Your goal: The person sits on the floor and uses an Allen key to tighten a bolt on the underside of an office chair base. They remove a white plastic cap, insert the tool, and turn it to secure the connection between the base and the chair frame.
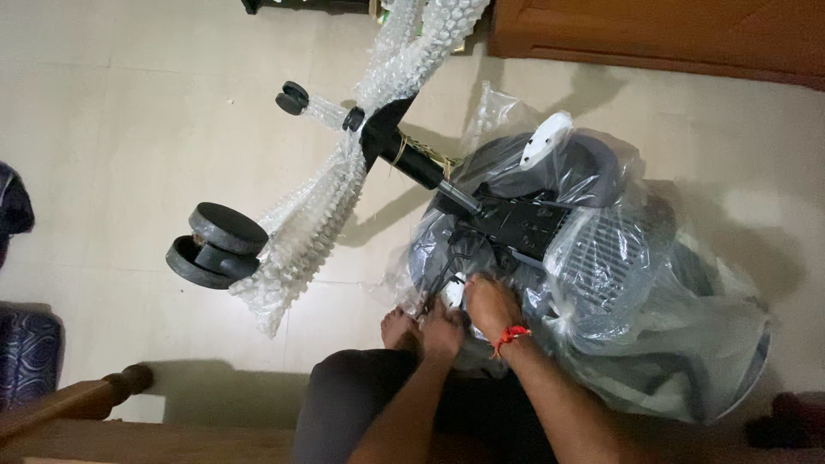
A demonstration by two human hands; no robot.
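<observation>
An office chair lies on its side on the floor, its seat and back covered in clear plastic. Its star base is wrapped in bubble wrap and carries black caster wheels. A black gas column joins the base to the black mechanism under the seat. My left hand and my right hand, which has a red thread at the wrist, both press at the plastic by the seat's lower edge, just under the mechanism. Their fingers are partly hidden in the plastic. My bare foot rests beside them.
The floor is pale tile. A brown wooden door or panel runs along the top right. A wooden furniture leg sits at the bottom left, with dark patterned fabric at the left edge. Another small caster points up and left.
</observation>
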